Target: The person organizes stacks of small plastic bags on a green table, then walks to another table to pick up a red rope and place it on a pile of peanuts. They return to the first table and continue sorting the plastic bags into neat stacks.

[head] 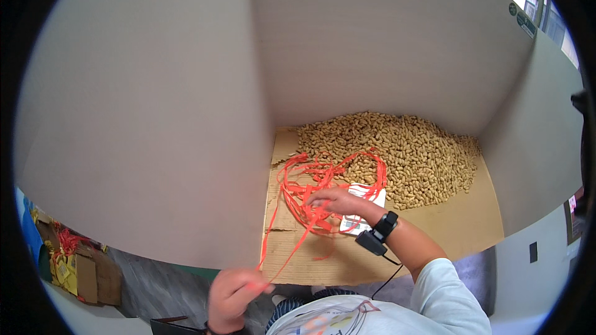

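A tangle of red plastic ribbon lies on the cardboard-covered surface in front of me. Part of it crosses a white digital scale and the near edge of a big heap of unshelled peanuts. My right hand reaches over the tangle beside the scale, with ribbon at its fingers; whether it grips any cannot be told. Down at the left, past the surface's front edge, my left hand is closed on ribbon strands that run up to the tangle. It is slightly blurred.
Tall grey panels stand behind and on both sides of the surface. A small black device with a cable hangs at my right wrist. At the lower left, a cardboard box stands near yellow and red items on the floor.
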`<state>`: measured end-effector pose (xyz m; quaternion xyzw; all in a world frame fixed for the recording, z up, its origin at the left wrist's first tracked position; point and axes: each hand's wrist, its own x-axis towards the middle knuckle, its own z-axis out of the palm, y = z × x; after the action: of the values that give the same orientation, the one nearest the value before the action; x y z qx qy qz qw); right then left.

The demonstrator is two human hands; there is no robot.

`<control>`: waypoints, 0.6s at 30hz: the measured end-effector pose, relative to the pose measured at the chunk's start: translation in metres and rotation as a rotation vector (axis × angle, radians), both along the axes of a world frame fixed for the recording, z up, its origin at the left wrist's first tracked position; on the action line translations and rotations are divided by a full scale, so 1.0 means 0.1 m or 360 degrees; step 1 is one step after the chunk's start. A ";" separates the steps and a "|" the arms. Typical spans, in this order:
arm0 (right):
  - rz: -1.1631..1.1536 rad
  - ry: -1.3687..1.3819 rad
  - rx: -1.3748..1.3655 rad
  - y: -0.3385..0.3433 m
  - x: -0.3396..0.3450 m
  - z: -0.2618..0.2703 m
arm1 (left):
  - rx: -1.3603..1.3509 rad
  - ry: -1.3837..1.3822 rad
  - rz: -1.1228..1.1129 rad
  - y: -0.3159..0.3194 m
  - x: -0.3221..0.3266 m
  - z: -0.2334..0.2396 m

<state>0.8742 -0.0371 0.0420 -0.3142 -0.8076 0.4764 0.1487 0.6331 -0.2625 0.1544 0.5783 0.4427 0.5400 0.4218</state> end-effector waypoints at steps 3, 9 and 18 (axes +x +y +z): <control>-0.0307 0.0127 -0.0293 0.26 0.31 -0.14 | 0.0492 -0.0280 0.0260 -0.44 -0.47 -0.08; -0.0793 0.0441 -0.0493 0.75 0.70 0.15 | 0.0373 -0.0705 0.0822 -1.43 -1.40 -0.36; -0.1109 0.0405 -0.0180 0.75 0.85 0.95 | 0.0320 -0.0994 0.1357 -1.94 -1.44 -0.44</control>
<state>0.9593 0.0376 0.1367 -0.5161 -0.5998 0.4763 0.3834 0.4889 -0.4567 0.1101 0.1967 0.4379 0.8494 0.2193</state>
